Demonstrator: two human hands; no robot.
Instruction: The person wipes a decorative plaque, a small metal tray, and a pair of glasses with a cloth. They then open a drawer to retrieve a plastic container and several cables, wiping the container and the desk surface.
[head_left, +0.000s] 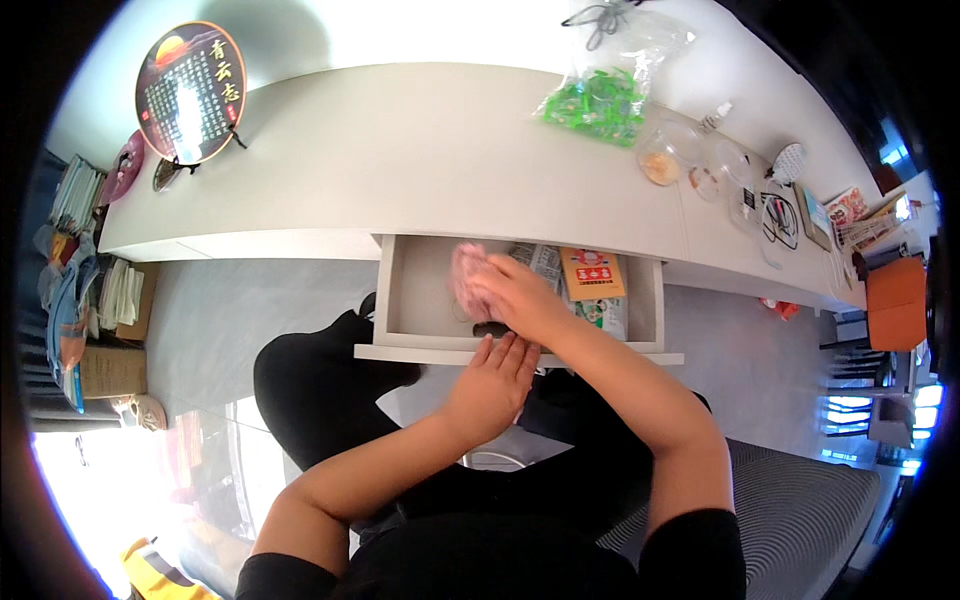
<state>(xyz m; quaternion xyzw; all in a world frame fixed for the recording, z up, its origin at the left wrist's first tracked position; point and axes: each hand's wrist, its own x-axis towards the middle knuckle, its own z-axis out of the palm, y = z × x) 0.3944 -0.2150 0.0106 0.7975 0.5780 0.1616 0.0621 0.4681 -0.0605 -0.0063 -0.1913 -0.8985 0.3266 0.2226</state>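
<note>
A pale drawer (650,310) is pulled out from the long cabinet in front of me. Inside its left half, my right hand (528,303) is closed on a crumpled pink cloth (468,275), slightly blurred. My left hand (490,388) lies over the drawer's front edge, fingers stretched out and holding nothing visible. Just beyond those fingertips is a small dark object (488,328), partly hidden, whose kind I cannot make out. The drawer's right side holds an orange packet (593,273), a printed grey sheet or packet (543,261) and a white-green packet (612,318).
On the cabinet top (400,150) stand a round decorative fan (190,95), a clear bag of green items (600,105), and several clear containers (672,152) with cables (780,220). Stacked papers and boxes (112,372) are at left, an orange chair (895,305) at right.
</note>
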